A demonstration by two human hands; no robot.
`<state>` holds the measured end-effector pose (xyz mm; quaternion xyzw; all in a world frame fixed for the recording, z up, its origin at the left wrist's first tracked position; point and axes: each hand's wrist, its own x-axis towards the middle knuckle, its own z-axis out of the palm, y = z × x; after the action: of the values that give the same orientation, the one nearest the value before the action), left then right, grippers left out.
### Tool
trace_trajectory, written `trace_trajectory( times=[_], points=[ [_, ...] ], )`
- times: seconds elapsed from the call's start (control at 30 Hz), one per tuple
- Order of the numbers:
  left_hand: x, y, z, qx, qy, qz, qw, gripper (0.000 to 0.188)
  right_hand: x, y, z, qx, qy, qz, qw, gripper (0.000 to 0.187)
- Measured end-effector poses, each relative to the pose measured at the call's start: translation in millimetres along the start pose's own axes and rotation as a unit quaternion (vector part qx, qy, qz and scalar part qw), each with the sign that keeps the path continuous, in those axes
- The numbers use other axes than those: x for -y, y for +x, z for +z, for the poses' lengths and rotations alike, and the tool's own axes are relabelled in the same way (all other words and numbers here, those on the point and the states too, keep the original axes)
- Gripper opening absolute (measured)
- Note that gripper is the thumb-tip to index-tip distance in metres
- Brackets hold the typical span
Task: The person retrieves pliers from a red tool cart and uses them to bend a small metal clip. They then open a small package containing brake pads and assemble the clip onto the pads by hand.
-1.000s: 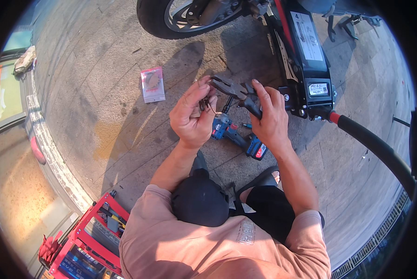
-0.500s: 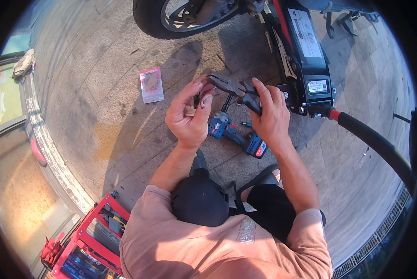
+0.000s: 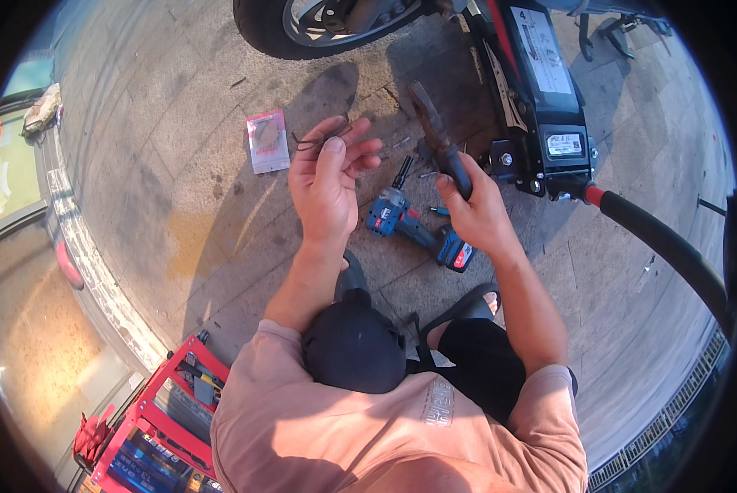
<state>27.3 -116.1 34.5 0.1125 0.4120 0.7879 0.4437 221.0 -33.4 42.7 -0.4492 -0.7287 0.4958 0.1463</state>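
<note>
Between the thumb and fingers of my left hand (image 3: pixel 325 185) is a thin, dark, bent wire-like piece (image 3: pixel 304 142); its exact kind is too small to tell. My right hand (image 3: pixel 479 209) is wrapped round the dark handles of a pair of pliers (image 3: pixel 432 123), whose jaws point up and away from me. The pliers stand apart from the wire piece. Below and between my hands, a blue cordless impact wrench (image 3: pixel 391 215) with a black socket lies on the paving. A small clear bag with a pink edge (image 3: pixel 267 144) lies just left of my left hand.
A wheel with a black tyre (image 3: pixel 302 45) is at the far side. To the right stands a black and red jack-like machine (image 3: pixel 541 90) with a long padded handle (image 3: pixel 660 242). A red tool cart (image 3: pixel 150 419) is at the lower left. Small metal parts lie near the wrench.
The pliers have moved away from my left hand, to the right, and now point upward. My left hand has turned and its fingers have spread somewhat, showing the wire piece.
</note>
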Motion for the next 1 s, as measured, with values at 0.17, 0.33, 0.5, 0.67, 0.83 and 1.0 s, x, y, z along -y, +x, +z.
trace_trajectory(
  times=[0.17,0.33,0.5,0.67,0.83,1.0],
  points=[
    [1,0,1,-0.01,0.008,0.006,1.0,0.027,4,-2,-3,0.015,0.025,0.029,0.999,0.034],
    [3,1,-3,-0.017,0.051,-0.018,0.998,0.026,8,-4,-6,0.082,0.053,0.077,0.992,0.031],
    [-2,5,-17,0.013,0.095,-0.093,0.991,0.025,13,-7,-11,0.124,0.094,0.076,0.985,0.028],
    [-8,4,-20,0.016,0.159,-0.097,0.982,0.023,19,-1,-34,0.127,-0.021,0.025,0.991,0.035],
    [-25,3,-27,0.104,0.237,-0.158,0.953,0.023,29,4,-63,0.14,-0.114,-0.067,0.981,0.039],
    [-28,2,-27,0.17,0.235,-0.177,0.94,0.022,31,6,-78,0.192,-0.121,-0.07,0.971,0.041]
  ],
)
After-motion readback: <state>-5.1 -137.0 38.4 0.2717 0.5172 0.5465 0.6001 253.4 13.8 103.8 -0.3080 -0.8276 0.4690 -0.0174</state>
